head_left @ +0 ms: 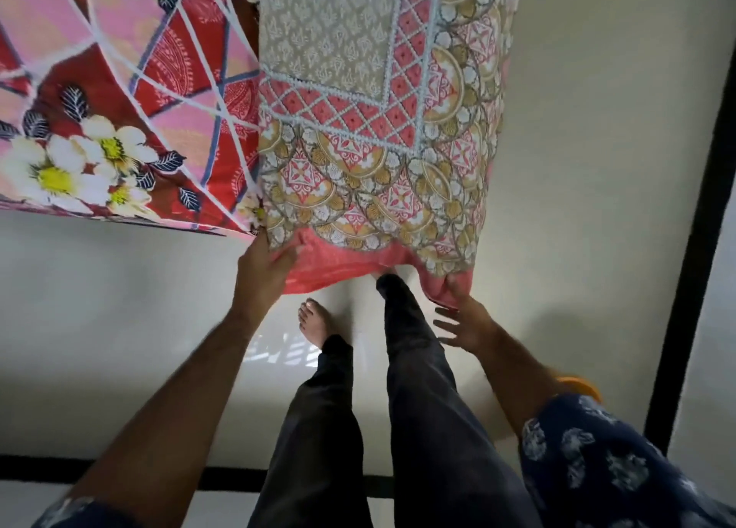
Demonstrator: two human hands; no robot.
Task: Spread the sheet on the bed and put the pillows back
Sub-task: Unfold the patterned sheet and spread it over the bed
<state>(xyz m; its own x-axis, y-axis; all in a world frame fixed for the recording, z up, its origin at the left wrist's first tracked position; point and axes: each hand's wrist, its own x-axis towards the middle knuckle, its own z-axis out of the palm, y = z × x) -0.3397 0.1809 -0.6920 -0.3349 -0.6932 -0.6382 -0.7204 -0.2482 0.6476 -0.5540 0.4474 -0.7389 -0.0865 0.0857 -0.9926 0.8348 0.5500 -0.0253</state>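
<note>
A grey, pink and gold patterned sheet lies over the bed and hangs down its near edge, ending in a plain pink hem. My left hand grips that hem at its left corner, where it meets a red and pink floral sheet covering the bed's left part. My right hand is at the hem's right corner with fingers spread, touching the cloth's edge without closing on it. No pillow is in view.
I stand barefoot on a pale tiled floor, my legs in dark trousers right against the hanging sheet. A black strip runs along the floor on the right. Something orange shows behind my right arm.
</note>
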